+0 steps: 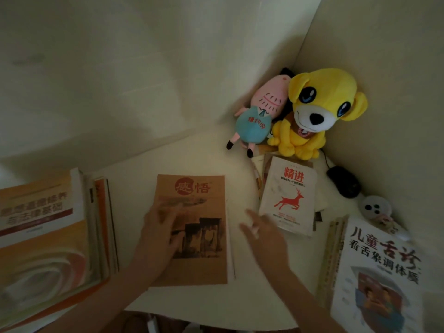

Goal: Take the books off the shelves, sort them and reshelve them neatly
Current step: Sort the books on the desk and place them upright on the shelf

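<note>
A flat brown paper book [201, 260] (red round mark on top) is touched by the straight fingers of the left hand [159, 234]. Nothing is held by the loose right hand [264, 236].

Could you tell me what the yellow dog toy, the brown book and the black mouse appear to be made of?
Yellow dog toy: plush fabric, going by its fuzzy, padded surface. Brown book: paper, with a matte kraft-like cover showing no glare. Black mouse: probably smooth plastic, though it is too dark to be sure.
</note>
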### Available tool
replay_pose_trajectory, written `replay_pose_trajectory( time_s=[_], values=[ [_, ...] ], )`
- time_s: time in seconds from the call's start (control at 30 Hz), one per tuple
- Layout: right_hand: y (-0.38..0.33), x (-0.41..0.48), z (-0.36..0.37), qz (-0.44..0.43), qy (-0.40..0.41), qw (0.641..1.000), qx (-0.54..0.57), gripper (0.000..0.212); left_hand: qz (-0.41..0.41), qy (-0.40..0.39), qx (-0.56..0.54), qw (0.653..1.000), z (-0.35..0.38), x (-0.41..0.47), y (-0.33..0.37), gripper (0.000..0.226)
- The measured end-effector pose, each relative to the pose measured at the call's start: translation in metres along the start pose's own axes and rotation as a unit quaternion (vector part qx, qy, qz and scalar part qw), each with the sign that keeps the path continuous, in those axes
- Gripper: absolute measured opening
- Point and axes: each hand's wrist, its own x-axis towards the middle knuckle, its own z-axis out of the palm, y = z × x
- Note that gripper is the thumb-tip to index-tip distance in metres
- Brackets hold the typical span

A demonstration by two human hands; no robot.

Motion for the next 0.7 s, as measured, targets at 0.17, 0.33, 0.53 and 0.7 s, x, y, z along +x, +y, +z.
replay_pose_trajectory(
  time_s=[0.17, 0.33, 0.53, 0.7],
  values=[
    [0.061, 0.043, -0.055, 0.214, 0.129, 0.965, 0.079, 0.065, 0.059, -0.137, -0.112, 0.982, 0.016, 0.033, 0.087, 0.061],
    [0.086, 0.054, -0.061, 0.278, 0.065, 0.947, 0.147, 0.072, -0.001, -0.307, -0.258, 0.916, 0.044, 0.067, 0.128, 0.073],
    [0.098, 0.053, -0.054, 0.26, 0.059, 0.949, 0.168, 0.059, -0.046, -0.351, -0.389, 0.851, 0.067, 0.08, 0.15, 0.069],
    [0.092, 0.04, -0.06, 0.216, 0.058, 0.951, 0.212, 0.068, -0.08, -0.271, -0.397, 0.874, 0.075, 0.076, 0.153, 0.062]
  ],
)
